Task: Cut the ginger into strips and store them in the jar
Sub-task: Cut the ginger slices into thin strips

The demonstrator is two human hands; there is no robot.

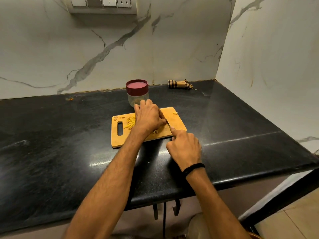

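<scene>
Standing by the black stone worktop (60,135), I saw the left hand (148,118) hunched over the wooden chopping board (174,120), fingers bent down together against the knife (168,125); whether they pinned anything I could not tell. The right hand (184,147), at five o'clock from it, had its fingers clamped on the handle, forefinger along the blade's back. Ginger strips (130,122) lay heaped at the left hand's nine o'clock. The jar (137,96), maroon lid (136,84) on, stood at the board's twelve o'clock, a checked cloth (179,84) at two o'clock against the veined marble wall (86,49).
</scene>
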